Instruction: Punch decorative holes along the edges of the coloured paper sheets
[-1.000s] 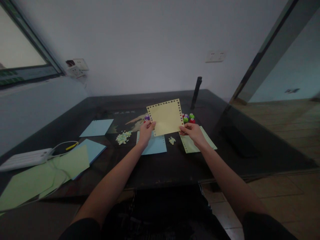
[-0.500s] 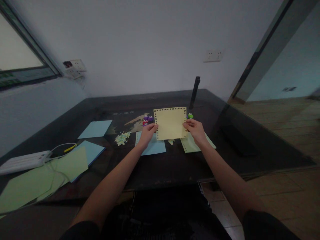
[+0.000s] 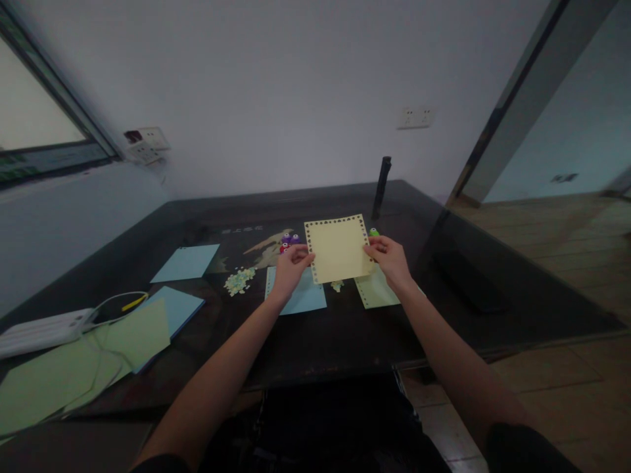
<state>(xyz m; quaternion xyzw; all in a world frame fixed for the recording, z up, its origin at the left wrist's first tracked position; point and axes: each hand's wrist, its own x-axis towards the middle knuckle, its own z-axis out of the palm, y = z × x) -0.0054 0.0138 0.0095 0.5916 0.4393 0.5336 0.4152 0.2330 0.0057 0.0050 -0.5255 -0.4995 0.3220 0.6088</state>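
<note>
A pale yellow sheet of paper (image 3: 339,251) is held up over the desk, with small shapes punched along its top and side edges. My left hand (image 3: 292,268) pinches its left edge, and my right hand (image 3: 389,257) pinches the right edge. Beneath it lie a blue sheet with a punched edge (image 3: 302,299) and a light green punched sheet (image 3: 379,289). Small purple, red and green craft punches (image 3: 287,241) stand behind the paper, partly covered by it. A heap of punched paper bits (image 3: 240,280) rests left of the blue sheet.
On the dark desk (image 3: 296,348), another blue sheet (image 3: 187,262) lies at left. Green sheets (image 3: 54,368) overlap blue paper near a white power strip (image 3: 44,332) with its cable. Toward the back stands a black upright object (image 3: 381,187); a flat black object (image 3: 468,282) lies at right.
The yellow sheet, still in both hands, has tilted slightly, its right side now a little higher. The whole view has shifted a bit downward in the frame.
</note>
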